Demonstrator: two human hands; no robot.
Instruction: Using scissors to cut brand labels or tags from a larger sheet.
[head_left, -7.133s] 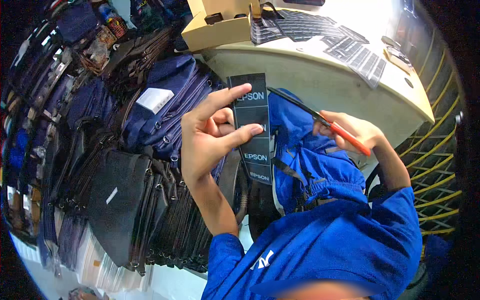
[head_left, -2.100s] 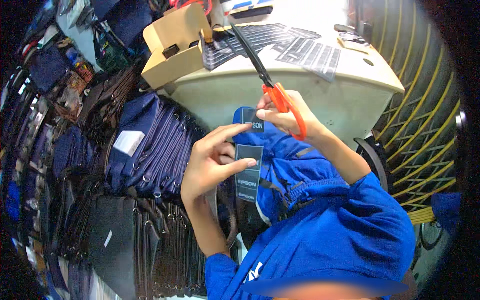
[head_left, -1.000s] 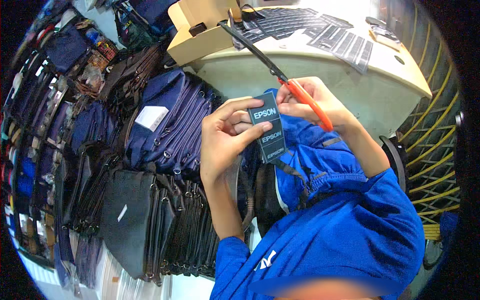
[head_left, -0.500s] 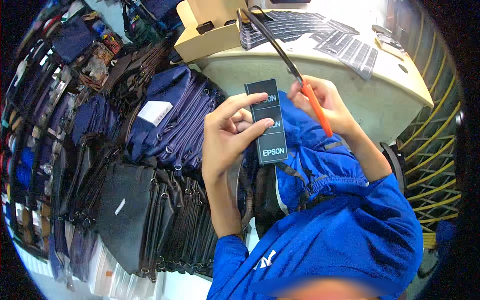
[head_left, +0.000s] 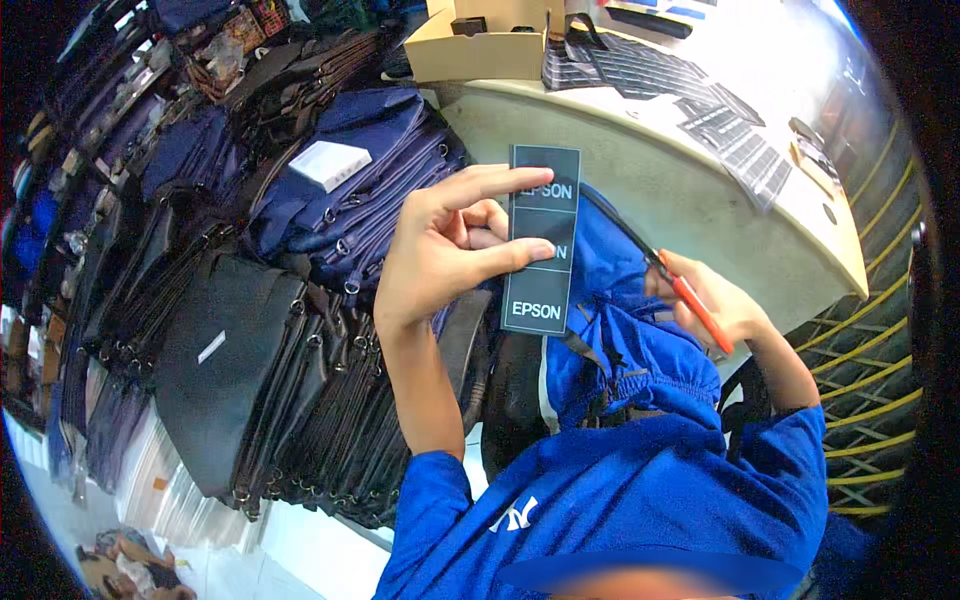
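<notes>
Under thumb point(head_left: 512, 258) and forefinger point(head_left: 490, 183), your left hand point(head_left: 438, 238) grasps a black label strip point(head_left: 540, 300); rightward, your right hand point(head_left: 730, 298) grips orange-handled scissors point(head_left: 691, 296).

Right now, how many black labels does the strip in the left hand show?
3: the top label, partly behind the index fingertip; the middle label, partly behind the thumb; the bottom label, uncovered. Any stacked behind would be hidden.

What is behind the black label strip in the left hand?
Blue fabric shows past its right edge, the table's pale side above; whatever lies directly behind the strip is covered.
</notes>
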